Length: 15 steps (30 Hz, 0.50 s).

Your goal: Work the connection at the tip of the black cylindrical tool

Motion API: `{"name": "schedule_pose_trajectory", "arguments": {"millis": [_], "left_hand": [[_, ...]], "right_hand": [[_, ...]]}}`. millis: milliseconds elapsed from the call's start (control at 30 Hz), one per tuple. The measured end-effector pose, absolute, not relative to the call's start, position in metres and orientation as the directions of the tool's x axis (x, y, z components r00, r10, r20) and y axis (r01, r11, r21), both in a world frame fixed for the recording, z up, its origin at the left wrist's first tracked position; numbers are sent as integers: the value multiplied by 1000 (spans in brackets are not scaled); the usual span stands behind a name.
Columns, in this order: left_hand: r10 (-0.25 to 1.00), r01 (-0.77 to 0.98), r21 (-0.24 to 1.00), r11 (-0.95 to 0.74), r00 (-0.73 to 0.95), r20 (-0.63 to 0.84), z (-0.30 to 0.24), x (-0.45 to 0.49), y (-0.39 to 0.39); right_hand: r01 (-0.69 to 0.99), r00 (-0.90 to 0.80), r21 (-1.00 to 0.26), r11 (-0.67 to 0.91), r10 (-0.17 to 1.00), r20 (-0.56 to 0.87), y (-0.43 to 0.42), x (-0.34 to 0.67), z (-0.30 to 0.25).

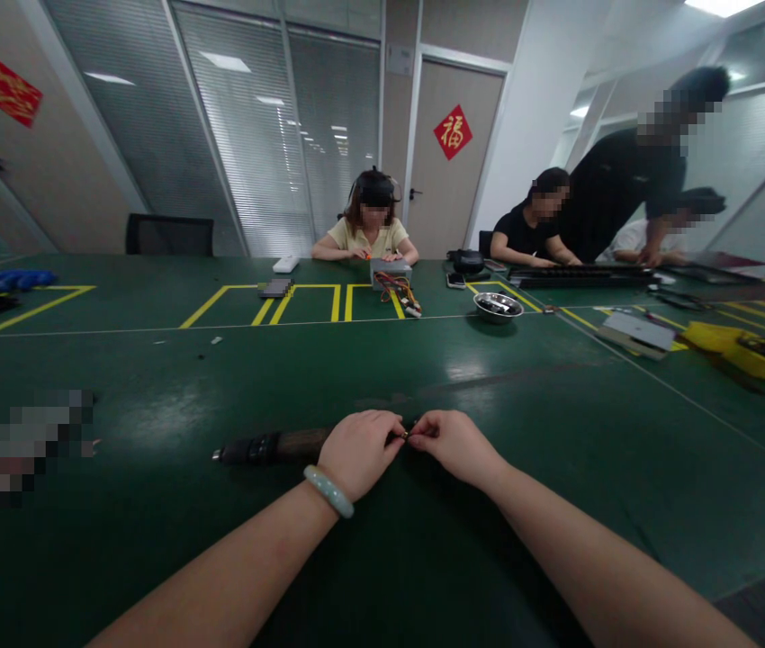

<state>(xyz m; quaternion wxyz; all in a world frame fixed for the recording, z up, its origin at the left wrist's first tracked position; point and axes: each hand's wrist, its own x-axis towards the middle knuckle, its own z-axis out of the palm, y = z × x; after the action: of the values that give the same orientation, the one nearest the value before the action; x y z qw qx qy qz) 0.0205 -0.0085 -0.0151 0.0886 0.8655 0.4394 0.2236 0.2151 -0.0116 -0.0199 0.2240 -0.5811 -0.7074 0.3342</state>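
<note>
A long dark cylindrical tool, which looks like an inline electric screwdriver, lies on the green table with its metal tip to the left. My left hand, with a pale green bangle at its wrist, covers the tool's right end. Its thumb and fingertips are pinched together. Close beside it, my right hand is also closed in a pinch. Between the two sets of fingertips shows a tiny shiny piece, too small to name. Which hand grips it, or whether both do, I cannot tell.
Across the green table a person handles a grey metal box with wires. A steel bowl of dark pieces stands ahead to the right. Other people work at the far right, near a yellow item. A blurred-out item lies left.
</note>
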Motion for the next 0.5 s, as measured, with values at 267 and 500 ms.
{"name": "schedule_pose_trajectory", "arguments": {"millis": [267, 500], "left_hand": [[820, 753, 328, -571, 502, 274, -11, 24, -10], [814, 759, 297, -579, 517, 264, -8, 23, -12]], "right_hand": [[677, -196, -726, 119, 980, -23, -17, 211, -12], [668, -214, -732, 135, 977, -16, -15, 212, -15]]}}
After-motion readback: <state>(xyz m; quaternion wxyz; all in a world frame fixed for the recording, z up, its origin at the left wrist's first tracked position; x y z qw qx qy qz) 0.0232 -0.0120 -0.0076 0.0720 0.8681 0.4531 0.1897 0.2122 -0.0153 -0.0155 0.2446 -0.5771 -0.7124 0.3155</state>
